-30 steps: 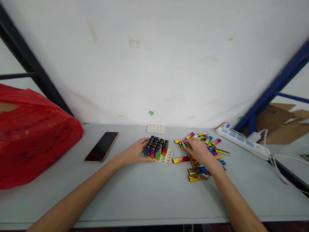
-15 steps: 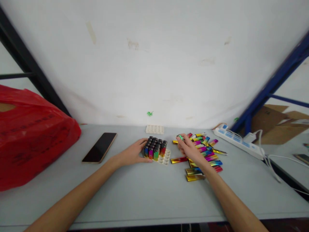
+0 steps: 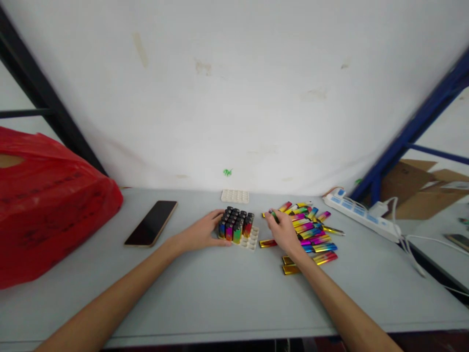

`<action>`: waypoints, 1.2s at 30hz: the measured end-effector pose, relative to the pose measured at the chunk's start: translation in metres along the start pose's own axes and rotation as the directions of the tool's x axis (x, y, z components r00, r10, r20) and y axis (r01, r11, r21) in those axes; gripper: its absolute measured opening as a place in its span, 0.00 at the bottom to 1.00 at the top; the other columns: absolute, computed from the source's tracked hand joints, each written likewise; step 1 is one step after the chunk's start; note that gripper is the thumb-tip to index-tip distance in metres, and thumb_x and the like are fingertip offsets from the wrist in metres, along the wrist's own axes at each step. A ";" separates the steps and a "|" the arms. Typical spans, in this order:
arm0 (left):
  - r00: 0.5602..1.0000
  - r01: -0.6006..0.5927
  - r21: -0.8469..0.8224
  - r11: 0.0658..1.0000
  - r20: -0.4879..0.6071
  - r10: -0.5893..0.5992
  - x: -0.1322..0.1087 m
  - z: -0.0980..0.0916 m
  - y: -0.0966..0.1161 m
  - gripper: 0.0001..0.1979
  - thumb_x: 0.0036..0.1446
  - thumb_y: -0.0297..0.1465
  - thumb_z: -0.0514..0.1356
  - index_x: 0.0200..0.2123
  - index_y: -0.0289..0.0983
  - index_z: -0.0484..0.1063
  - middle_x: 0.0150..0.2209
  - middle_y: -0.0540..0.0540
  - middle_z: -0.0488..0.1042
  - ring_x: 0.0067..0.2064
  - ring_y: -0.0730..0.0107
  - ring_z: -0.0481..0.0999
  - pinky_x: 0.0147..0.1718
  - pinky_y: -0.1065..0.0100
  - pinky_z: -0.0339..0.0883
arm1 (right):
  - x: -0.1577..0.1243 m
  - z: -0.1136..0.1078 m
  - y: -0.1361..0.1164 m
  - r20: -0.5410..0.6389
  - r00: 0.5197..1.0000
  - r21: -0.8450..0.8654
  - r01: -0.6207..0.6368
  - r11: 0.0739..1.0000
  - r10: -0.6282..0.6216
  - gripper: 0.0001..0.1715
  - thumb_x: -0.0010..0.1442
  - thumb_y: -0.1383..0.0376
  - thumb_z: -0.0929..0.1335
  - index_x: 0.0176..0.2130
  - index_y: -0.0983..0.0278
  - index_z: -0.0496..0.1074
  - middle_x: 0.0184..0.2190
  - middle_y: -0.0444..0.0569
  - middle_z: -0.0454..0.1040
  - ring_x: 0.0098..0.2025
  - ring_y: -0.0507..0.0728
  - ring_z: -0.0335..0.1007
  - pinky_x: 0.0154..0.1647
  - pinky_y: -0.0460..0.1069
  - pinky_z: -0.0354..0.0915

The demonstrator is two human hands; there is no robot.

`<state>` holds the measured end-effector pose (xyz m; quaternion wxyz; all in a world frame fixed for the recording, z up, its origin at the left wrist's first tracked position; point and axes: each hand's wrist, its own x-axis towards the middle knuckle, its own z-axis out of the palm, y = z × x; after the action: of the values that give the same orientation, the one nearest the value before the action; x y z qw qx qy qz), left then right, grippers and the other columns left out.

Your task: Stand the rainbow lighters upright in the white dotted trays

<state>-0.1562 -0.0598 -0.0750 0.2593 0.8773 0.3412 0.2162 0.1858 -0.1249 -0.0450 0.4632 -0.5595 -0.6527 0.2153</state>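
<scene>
Several lighters [image 3: 237, 232] with black tops and shiny rainbow bodies stand upright, packed together in a white tray with round cups [image 3: 252, 239]. My left hand [image 3: 207, 231] is curled around the left side of this tray, thumb along its near edge and fingers at the back of the lighters. Between the fingertips of my right hand [image 3: 281, 230] is a lighter with a green body [image 3: 273, 215], mostly covered by the fingers. That hand is just right of the tray, at the left side of a pile of loose lighters [image 3: 311, 230] lying flat.
A second white cupped tray [image 3: 235, 196] lies near the wall. On the left are a phone [image 3: 151, 224] and a red plastic bag [image 3: 54, 205]. A white power strip [image 3: 362, 216] with cables lies at the right, with a cardboard box [image 3: 417, 190] beyond the blue frame.
My right hand has shifted slightly left and down toward the tray with the lighter, which has turned in the fingers. My left hand stays in place.
</scene>
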 end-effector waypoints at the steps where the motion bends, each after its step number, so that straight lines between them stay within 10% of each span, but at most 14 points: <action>1: 1.000 -0.001 -0.001 1.000 0.004 0.001 0.000 0.000 0.000 0.55 0.64 0.62 0.84 0.84 0.44 0.76 0.85 0.34 0.75 0.85 0.31 0.75 0.89 0.39 0.65 | -0.001 0.001 -0.001 0.009 1.000 0.000 0.001 1.000 -0.001 0.35 0.75 0.33 0.67 0.29 0.53 0.66 0.23 0.43 0.68 0.29 0.58 0.64 0.34 0.54 0.59; 15: 1.000 -0.014 0.013 1.000 0.014 0.014 0.000 0.001 -0.003 0.54 0.66 0.60 0.84 0.84 0.42 0.75 0.85 0.32 0.75 0.85 0.29 0.75 0.89 0.39 0.65 | -0.008 -0.019 -0.016 0.240 0.924 -0.211 0.350 0.913 -0.298 0.35 0.92 0.38 0.60 0.40 0.55 0.73 0.41 0.52 0.82 0.44 0.63 0.79 0.50 0.55 0.73; 21: 0.999 -0.032 0.000 0.999 0.002 0.032 0.001 0.001 -0.006 0.53 0.65 0.63 0.84 0.83 0.45 0.78 0.84 0.35 0.77 0.83 0.32 0.77 0.88 0.42 0.68 | -0.011 -0.015 -0.011 0.336 0.909 -0.312 0.355 0.881 -0.247 0.44 0.92 0.36 0.64 0.29 0.56 0.68 0.24 0.44 0.70 0.28 0.56 0.65 0.36 0.53 0.56; 30: 0.999 -0.046 0.004 0.999 0.012 0.046 0.000 0.003 -0.009 0.53 0.67 0.66 0.82 0.83 0.45 0.77 0.85 0.35 0.75 0.85 0.33 0.75 0.89 0.42 0.66 | -0.017 0.013 -0.019 0.441 0.882 -0.469 0.385 0.795 -0.168 0.27 0.90 0.47 0.74 0.42 0.61 0.86 0.36 0.54 0.90 0.34 0.61 0.85 0.36 0.52 0.60; 36: 0.999 -0.035 0.031 0.999 0.011 0.034 0.000 0.003 -0.009 0.55 0.65 0.66 0.82 0.85 0.45 0.76 0.86 0.34 0.74 0.85 0.31 0.75 0.88 0.40 0.67 | -0.022 0.012 -0.031 0.433 0.898 -0.603 0.355 0.715 -0.081 0.35 0.90 0.38 0.70 0.43 0.61 0.87 0.38 0.60 0.92 0.36 0.64 0.87 0.33 0.54 0.56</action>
<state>-0.1590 -0.0549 -0.0828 0.2433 0.8881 0.3280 0.2107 0.1580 -0.1510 -0.0342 0.1202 -0.5530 -0.8244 0.0128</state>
